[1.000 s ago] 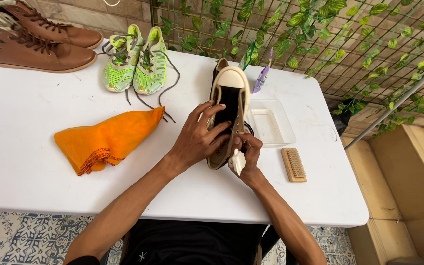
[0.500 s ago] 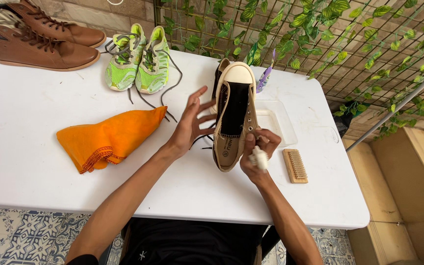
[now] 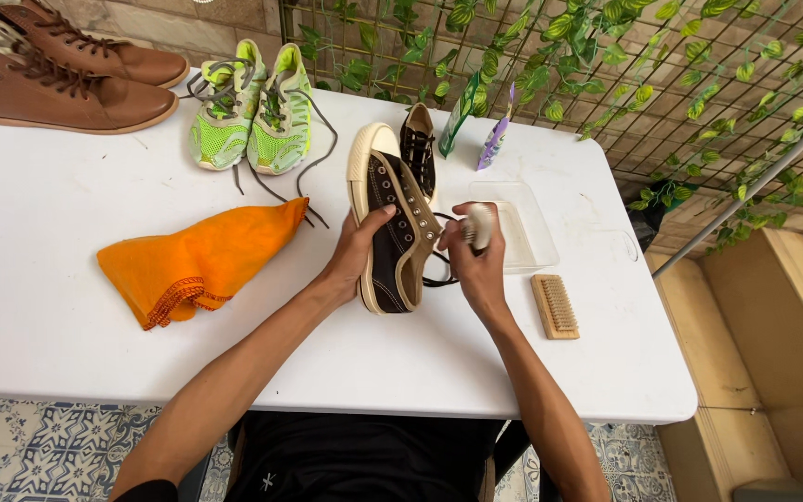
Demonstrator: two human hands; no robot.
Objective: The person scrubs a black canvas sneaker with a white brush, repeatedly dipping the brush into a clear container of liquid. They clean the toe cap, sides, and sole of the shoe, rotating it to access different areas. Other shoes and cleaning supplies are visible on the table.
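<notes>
My left hand grips a dark brown canvas sneaker with a cream rubber toe cap, tilted on its side so the laced top faces right. My right hand holds a small pale brush or sponge close beside the sneaker's upper. The matching second sneaker lies on the white table just behind the held one. Loose dark laces trail under the held shoe.
An orange cloth lies left of my hands. A wooden brush and a clear plastic tray sit to the right. Green running shoes, brown boots and two small pouches stand at the back. A vine-covered fence lies beyond.
The sneaker was sole-up a second ago; it has been turned so its laced top shows. My left hand let go briefly, then gripped its side. My right hand lifted the small brush.
</notes>
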